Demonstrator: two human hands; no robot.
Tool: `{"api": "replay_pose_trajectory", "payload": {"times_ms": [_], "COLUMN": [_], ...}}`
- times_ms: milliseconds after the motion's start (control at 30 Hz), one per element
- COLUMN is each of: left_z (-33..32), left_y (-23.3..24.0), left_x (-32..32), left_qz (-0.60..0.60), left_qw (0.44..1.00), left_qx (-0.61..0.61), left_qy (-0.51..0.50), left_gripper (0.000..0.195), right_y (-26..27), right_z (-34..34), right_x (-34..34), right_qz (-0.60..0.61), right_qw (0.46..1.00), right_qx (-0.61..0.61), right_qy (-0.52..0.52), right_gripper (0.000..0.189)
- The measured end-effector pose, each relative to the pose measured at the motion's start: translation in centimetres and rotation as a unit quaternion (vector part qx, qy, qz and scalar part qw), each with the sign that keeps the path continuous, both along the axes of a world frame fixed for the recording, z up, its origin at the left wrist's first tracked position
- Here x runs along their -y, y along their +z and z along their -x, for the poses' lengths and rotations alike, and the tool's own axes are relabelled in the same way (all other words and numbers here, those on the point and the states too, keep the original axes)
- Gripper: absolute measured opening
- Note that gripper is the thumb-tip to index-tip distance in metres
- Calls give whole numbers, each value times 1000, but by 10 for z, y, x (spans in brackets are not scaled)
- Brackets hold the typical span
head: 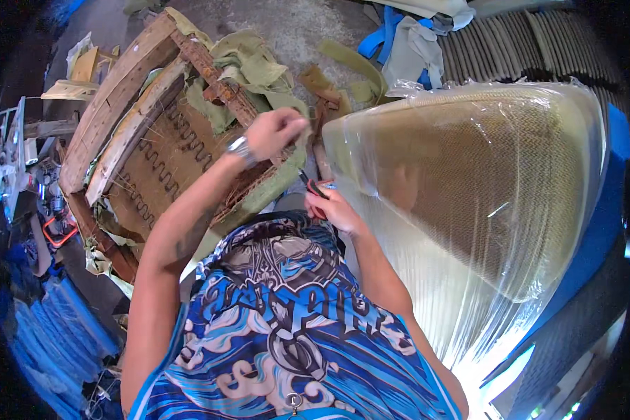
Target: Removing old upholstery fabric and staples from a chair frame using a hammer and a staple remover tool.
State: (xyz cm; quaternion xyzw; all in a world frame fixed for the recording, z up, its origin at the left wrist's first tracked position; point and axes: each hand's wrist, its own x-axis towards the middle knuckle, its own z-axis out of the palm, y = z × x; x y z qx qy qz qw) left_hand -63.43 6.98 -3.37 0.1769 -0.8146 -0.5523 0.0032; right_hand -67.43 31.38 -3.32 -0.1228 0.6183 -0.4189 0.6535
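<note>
My left hand [277, 132], with a metal-band watch on its wrist, is raised over the edge of an old wooden seat frame [123, 89]. Its fingers are curled together; whether anything small is between them cannot be told. Lower and to the right, my right hand [333, 209] holds a pliers-like tool with red and black handles [318, 193], its dark tip pointing up and left. The frame has zigzag springs [160, 167] over brown, fibrous backing, a rust-brown rail [220, 79] and torn green fabric [249, 55] along its edge.
A brown woven cushion in clear plastic film [483, 173] stands close on the right. Webbing strips [365, 63] and a grey cloth [415, 50] lie beyond. Stacked dark ribbed material [530, 44] is at upper right, blue wrapped bundles [65, 331] at lower left.
</note>
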Motion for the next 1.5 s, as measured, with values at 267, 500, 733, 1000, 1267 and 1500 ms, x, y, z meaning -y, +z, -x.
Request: {"api": "replay_pose_trajectory", "payload": {"times_ms": [267,500,733,1000,1267,1500], "left_z": [-178,-260,-326,-370,-380,-391], "left_y": [10,13,6,5,10,-5], "left_x": [-7,-43,-54,-56,-84,-113], "left_qz": [-34,88,121,192,177,80], "left_qw": [951,919,884,854,866,875], "left_qx": [72,45,65,45,62,84], "left_qy": [298,382,447,481,464,470], "left_gripper": [14,8,9,12,7,8], "right_y": [-18,-24,-43,-52,-26,-10], "right_z": [1,-11,-18,-52,-46,-33], "right_x": [20,23,26,35,12,33], "right_qz": [-7,33,52,125,27,40], "right_qw": [964,886,864,884,984,975], "right_qx": [264,440,476,-450,-174,196], "right_qy": [36,-145,-158,18,-24,-98], "right_gripper": [40,47,45,20,25,36]}}
